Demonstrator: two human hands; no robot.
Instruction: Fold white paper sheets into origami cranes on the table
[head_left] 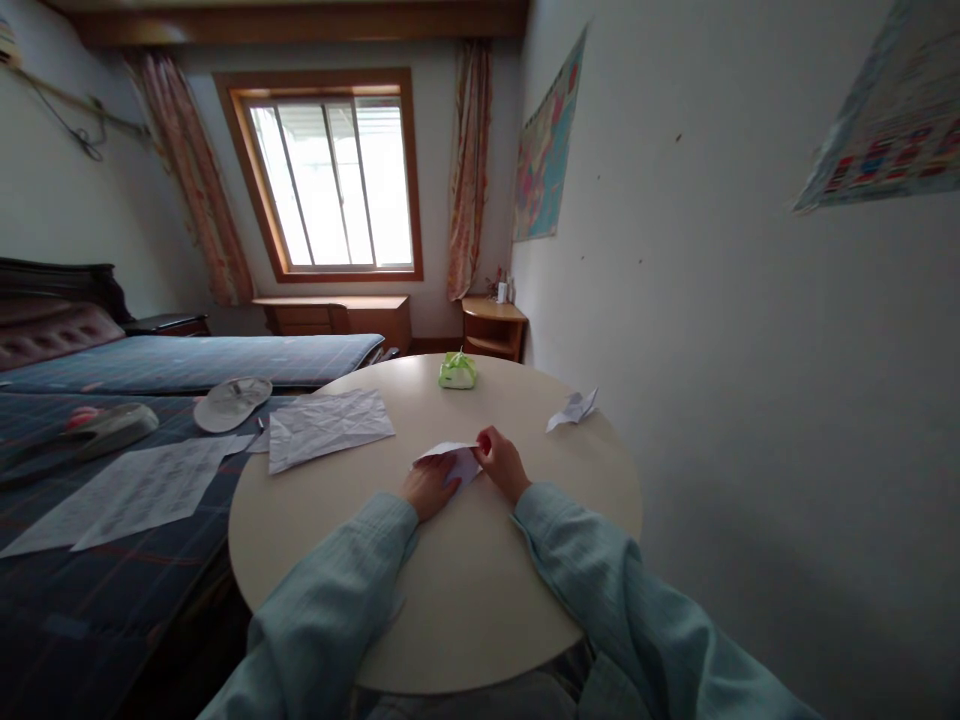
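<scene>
Paper (466,466) on round table (472,620), left hand (432,486) extended across it, right hand (502,464) curled, pinching its edge

Clock positions from centre of view. Wood-framed window (341,190) sits at 11 o'clock, with a patterned curtain (470,170) at 12 and a matching curtain (191,180) at 10. Wall map (551,150) hangs at 1; poster (892,150), partly out of view, at 2. Plaid bed (187,590) lies at 8; pale cap (234,403) at 9. Green-and-white soft pack (457,375) rests near the tabletop's (465,610) 12 o'clock edge.
</scene>
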